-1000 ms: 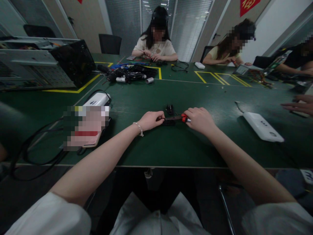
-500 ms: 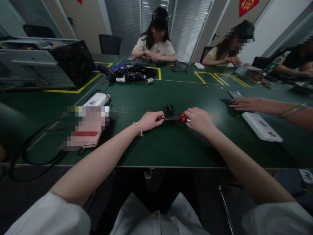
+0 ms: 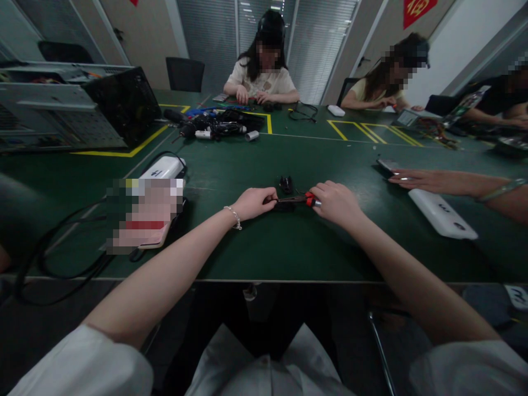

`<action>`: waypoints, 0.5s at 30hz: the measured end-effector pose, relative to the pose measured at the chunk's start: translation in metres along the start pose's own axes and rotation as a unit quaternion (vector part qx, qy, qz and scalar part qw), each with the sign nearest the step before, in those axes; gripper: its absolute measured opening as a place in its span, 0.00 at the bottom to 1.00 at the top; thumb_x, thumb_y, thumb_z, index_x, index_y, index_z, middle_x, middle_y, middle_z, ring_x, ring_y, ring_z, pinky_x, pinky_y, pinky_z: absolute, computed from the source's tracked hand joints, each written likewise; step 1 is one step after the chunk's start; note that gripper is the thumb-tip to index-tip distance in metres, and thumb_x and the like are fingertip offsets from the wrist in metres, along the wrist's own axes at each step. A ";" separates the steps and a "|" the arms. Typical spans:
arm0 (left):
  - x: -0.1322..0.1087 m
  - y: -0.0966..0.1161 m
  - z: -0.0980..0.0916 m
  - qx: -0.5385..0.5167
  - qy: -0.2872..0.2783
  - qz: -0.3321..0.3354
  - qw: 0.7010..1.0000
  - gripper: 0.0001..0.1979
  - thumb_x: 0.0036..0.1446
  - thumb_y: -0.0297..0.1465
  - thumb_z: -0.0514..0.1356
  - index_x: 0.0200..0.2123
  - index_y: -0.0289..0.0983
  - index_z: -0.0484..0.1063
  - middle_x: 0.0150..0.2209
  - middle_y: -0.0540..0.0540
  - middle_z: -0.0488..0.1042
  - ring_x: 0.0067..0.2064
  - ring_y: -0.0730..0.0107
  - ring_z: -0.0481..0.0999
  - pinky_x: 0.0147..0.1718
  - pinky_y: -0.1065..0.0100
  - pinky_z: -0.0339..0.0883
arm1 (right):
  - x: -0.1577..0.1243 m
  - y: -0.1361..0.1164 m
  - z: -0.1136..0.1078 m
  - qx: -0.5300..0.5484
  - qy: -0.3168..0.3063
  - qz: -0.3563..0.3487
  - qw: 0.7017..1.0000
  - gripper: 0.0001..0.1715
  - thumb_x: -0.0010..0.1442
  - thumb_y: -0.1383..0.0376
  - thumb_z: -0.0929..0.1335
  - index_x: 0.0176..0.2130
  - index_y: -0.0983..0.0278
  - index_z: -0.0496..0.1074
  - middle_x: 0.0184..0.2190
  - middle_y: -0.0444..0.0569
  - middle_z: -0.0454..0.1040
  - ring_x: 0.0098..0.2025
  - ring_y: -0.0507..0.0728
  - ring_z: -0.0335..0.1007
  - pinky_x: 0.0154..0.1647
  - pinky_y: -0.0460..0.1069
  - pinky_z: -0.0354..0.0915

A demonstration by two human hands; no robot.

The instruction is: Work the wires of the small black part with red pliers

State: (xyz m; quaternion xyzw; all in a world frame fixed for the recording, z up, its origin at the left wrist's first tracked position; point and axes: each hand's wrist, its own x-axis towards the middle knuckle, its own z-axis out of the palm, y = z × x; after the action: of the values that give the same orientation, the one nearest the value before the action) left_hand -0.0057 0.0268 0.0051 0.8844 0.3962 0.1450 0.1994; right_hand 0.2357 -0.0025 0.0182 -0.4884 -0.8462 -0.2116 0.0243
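Note:
My right hand (image 3: 336,202) is closed round the red handles of a pair of pliers (image 3: 309,199), whose jaws point left. The tips of the jaws meet the fingertips of my left hand (image 3: 258,202), which are pinched together. What those fingers hold is too small to make out. Just beyond the pliers lies a small black part (image 3: 285,185) on the green table (image 3: 256,247). A dark shape shows on the table under the jaws.
A pink phone (image 3: 150,234) and white power bank (image 3: 165,166) lie left with black cables. Another white power bank (image 3: 443,214) and a person's hand on a phone are at right. Behind are tangled cables (image 3: 223,124), a computer case (image 3: 74,110) and seated people.
The neighbouring person's hand at the right has shifted over the phone, which has moved slightly left. The person opposite has moved a hand. My own hands and the pliers have hardly moved.

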 end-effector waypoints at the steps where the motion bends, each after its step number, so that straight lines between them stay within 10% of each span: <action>1: 0.000 0.000 0.000 0.001 0.000 0.000 1.000 0.07 0.56 0.33 0.52 0.34 0.38 0.66 0.30 0.50 0.71 0.30 0.71 0.69 0.28 0.72 0.57 | 0.000 0.000 0.000 0.003 -0.004 0.003 1.000 0.13 0.52 0.64 0.63 0.38 0.66 0.70 0.34 0.52 0.72 0.36 0.58 0.63 0.33 0.50 0.55; 15: 0.000 -0.005 0.005 -0.004 0.017 0.010 1.000 0.08 0.57 0.33 0.52 0.39 0.39 0.65 0.30 0.51 0.71 0.29 0.72 0.70 0.28 0.72 0.58 | 0.001 0.000 -0.003 -0.002 0.011 -0.006 1.000 0.12 0.53 0.65 0.63 0.37 0.67 0.70 0.34 0.54 0.72 0.36 0.59 0.62 0.33 0.50 0.55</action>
State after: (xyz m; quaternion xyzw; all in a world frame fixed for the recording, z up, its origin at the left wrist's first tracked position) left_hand -0.0063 0.0288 -0.0015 0.8847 0.3905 0.1639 0.1951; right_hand 0.2347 -0.0023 0.0210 -0.4812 -0.8483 -0.2186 0.0314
